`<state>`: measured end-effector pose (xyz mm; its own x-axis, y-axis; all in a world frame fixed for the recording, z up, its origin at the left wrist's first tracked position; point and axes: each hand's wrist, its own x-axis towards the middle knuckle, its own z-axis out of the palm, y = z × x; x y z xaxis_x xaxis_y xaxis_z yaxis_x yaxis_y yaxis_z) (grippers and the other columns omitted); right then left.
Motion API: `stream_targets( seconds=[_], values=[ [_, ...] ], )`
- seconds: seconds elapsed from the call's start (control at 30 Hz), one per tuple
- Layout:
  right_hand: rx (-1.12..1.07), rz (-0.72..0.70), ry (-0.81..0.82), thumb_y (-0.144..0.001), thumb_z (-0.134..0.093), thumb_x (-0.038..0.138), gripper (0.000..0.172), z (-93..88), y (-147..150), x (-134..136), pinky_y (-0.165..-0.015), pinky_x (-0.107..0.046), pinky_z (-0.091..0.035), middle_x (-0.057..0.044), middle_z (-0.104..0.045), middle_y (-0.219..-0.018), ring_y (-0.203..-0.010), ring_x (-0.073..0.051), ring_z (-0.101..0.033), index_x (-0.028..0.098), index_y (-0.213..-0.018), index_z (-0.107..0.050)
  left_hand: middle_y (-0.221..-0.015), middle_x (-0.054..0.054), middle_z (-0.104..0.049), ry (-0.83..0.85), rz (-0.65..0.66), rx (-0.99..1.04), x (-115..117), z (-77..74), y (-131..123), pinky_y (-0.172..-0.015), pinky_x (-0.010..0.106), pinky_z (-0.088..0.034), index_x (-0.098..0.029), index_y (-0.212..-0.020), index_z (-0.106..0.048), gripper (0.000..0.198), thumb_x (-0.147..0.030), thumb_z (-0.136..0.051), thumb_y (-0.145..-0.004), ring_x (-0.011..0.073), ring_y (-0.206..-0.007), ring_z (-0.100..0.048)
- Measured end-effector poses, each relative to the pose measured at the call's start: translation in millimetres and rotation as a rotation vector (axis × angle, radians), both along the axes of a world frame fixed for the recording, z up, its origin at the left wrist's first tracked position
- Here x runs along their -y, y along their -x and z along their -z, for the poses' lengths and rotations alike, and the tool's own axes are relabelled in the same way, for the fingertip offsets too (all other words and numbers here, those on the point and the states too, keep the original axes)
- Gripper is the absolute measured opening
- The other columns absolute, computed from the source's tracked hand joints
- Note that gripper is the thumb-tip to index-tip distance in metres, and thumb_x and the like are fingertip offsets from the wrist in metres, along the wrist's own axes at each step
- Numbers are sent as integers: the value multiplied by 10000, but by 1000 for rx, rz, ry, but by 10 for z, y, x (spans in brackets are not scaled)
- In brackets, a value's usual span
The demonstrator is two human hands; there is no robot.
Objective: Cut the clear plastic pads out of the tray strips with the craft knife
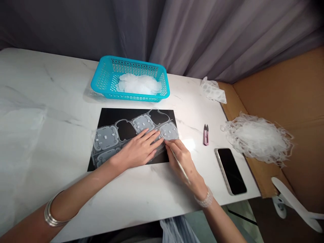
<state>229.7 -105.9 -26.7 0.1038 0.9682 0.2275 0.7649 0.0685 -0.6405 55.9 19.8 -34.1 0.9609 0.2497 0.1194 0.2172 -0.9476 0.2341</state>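
Translucent plastic sheet [143, 122] in the head view, lying on a black mat [113, 115] at the frame's centre. Partly covered by the left hand [138, 150], spread flat and gripping nothing. Near its right end, a thin stick [180, 164], pinched in the right hand [183, 157]. Probably light, bendy, slippery, easily torn; best held by the solid panels [106, 137].

Workshop, likely: moulded sheet [106, 137], snips [206, 135], stringy scraps [258, 139].
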Motion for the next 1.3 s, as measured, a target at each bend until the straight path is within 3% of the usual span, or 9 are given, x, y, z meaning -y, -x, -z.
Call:
stream_targets(
  seconds=[0.3,0.47,0.63,0.8,0.9,1.0,1.1,1.2,1.3],
  values=[
    [257,-92,-43,-997,-392,112,397,78,-34,-264,-1069,-510,-500,-212,-585,-1373,-1299,-322,-536,132,-1344,-584,-1510,198,-498,-52,-2,31,-24,35,12,-1218,501,-267,-86,-1405,-541,471,-254,-408,-985,313,-1430,-433],
    [160,-122,-6,-976,-384,76,402,53,27,-336,-1083,-463,-496,-177,-668,-1289,-1260,-278,-578,148,-1271,-647,-1517,188,-491,-43,-17,70,-39,103,22,-1220,494,-267,-67,-1416,-545,494,-276,-400,-992,325,-1425,-440],
    [-545,380,-157,-937,-557,228,192,-60,-564,-195,-978,-425,-559,-56,-769,-1012,-966,-217,-720,246,-973,-745,-1542,142,-473,-15,-24,86,-35,106,31,-1230,493,-250,-137,-1474,-500,511,-268,-425,-986,308,-1430,-439],
    [-701,718,-366,-916,-556,258,123,-390,-1539,318,-1062,-440,-494,-41,-743,-980,-1016,-205,-698,289,-921,-675,-1544,135,-472,12,-22,64,-55,83,35,-1233,517,-249,-155,-1457,-519,499,-243,-438,-973,293,-1437,-432],
    [-776,738,-426,-899,-609,255,115,-514,-1551,412,-1091,-406,-474,-30,-735,-1041,-1051,-197,-691,308,-970,-683,-1509,133,-518,111,-30,126,-59,49,18,-1237,547,-230,-166,-1434,-542,484,-258,-454,-967,283,-1418,-458],
    [-882,624,-374,-886,-655,277,126,-525,-1110,209,-1012,-429,-541,-40,-750,-998,-977,-217,-725,285,-997,-713,-1369,109,-649,348,-174,296,-5,-61,-9,-1199,510,-335,-194,-1278,-668,383,-295,-474,-965,275,-1340,-540],
    [-925,473,-280,-899,-663,329,156,-519,-532,-102,-947,-458,-583,-56,-763,-1026,-984,-240,-738,261,-1018,-738,-1166,85,-745,814,-470,465,78,-240,-16,-1097,465,-464,-219,-1022,-754,301,-393,-519,-953,289,-1193,-642],
    [-731,238,-192,-945,-618,336,200,-557,-47,-297,-966,-447,-576,-48,-753,-1146,-1053,-233,-719,281,-1088,-747,-1197,101,-736,1501,-621,584,114,-397,22,-1054,484,-499,-195,-1130,-719,421,-505,-498,-950,313,-1188,-651],
    [-470,-223,-53,-1024,-469,402,351,-589,237,-324,-1032,-455,-540,-34,-697,-1308,-1184,-227,-669,316,-1312,-649,-1293,149,-689,1951,-615,651,80,-443,98,-1056,513,-493,-146,-1289,-632,587,-575,-405,-960,333,-1240,-621]
  ],
)
